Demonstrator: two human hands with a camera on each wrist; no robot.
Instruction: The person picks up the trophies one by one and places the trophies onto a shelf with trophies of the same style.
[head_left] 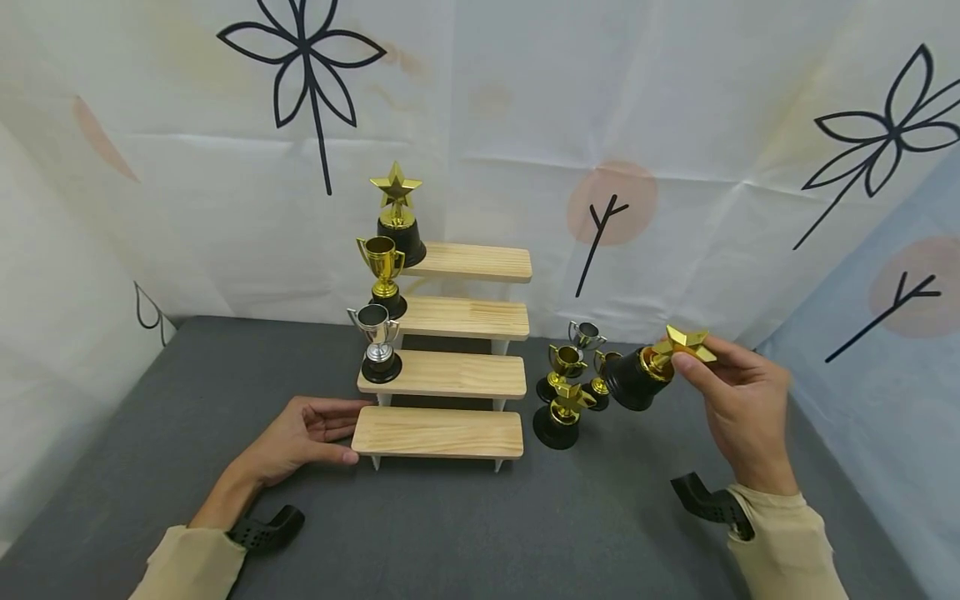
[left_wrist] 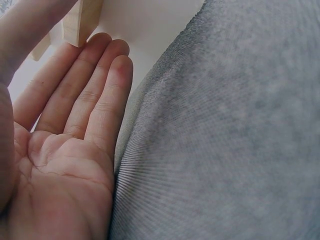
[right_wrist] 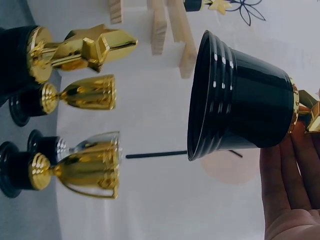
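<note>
My right hand (head_left: 746,400) pinches a star trophy (head_left: 637,379) by its gold star, the black base tilted down to the left. In the right wrist view the hollow black base (right_wrist: 240,100) of this trophy fills the middle. With fairly straight fingers, my left hand (head_left: 311,437) touches the left end of the lowest step of a wooden display stand (head_left: 438,433). On the stand's left side, a gold star trophy (head_left: 397,217), a gold cup trophy (head_left: 384,271) and a silver cup trophy (head_left: 378,342) stand on the three upper steps.
Right of the stand, another star trophy (head_left: 558,417), two gold cups, one a gold cup trophy (head_left: 564,367), and a silver cup (head_left: 587,336) stand close together on the grey table (head_left: 480,533). A patterned white cloth (head_left: 495,100) hangs behind.
</note>
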